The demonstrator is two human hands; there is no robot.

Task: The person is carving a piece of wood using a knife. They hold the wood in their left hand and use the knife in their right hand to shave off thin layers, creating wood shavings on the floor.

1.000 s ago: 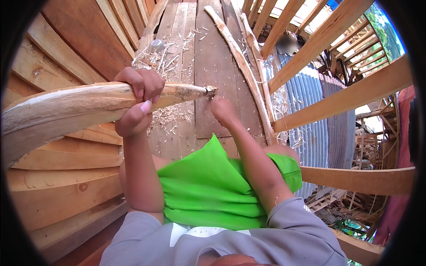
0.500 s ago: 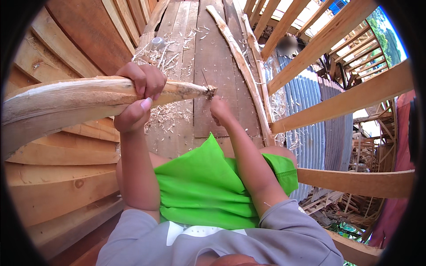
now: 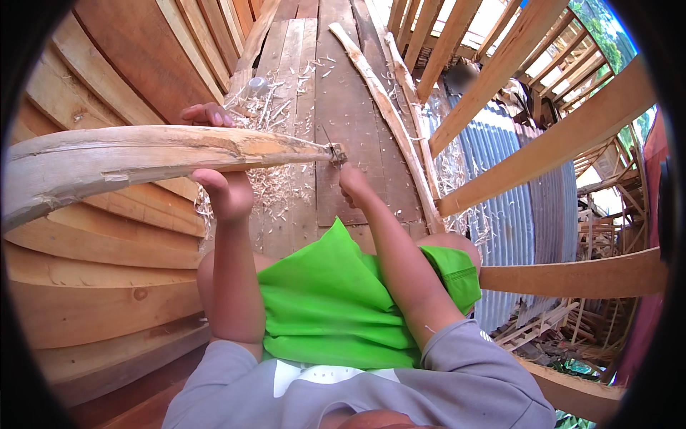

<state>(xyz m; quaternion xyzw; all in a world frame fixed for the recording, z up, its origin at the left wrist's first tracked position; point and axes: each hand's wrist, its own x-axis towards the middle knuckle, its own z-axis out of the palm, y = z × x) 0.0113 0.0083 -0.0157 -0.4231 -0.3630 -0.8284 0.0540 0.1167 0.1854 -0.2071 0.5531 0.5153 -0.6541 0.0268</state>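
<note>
A long, pale, curved wooden piece runs from the left edge toward the middle, tapering to a narrow tip. Beneath it is my left hand, open and palm up. Its fingertips show past the far side and its thumb sticks out on the near side; the wood hides the palm. At the tip, my right hand is closed in a fist beside a tool with a thin dark blade, seen nearly edge-on, and a small brown part. The fist hides most of the tool's handle, so its exact kind is unclear.
Curled wood shavings litter the plank floor, with a small clear cup among them. Two long peeled poles lie to the right. Leaning planks stand at left, a slatted railing at right, corrugated metal sheets beyond.
My left hand has loosened from its wrapped grip and opened underneath the wood. The wooden piece has rolled a little, showing a different face. My right hand stays at the tip.
</note>
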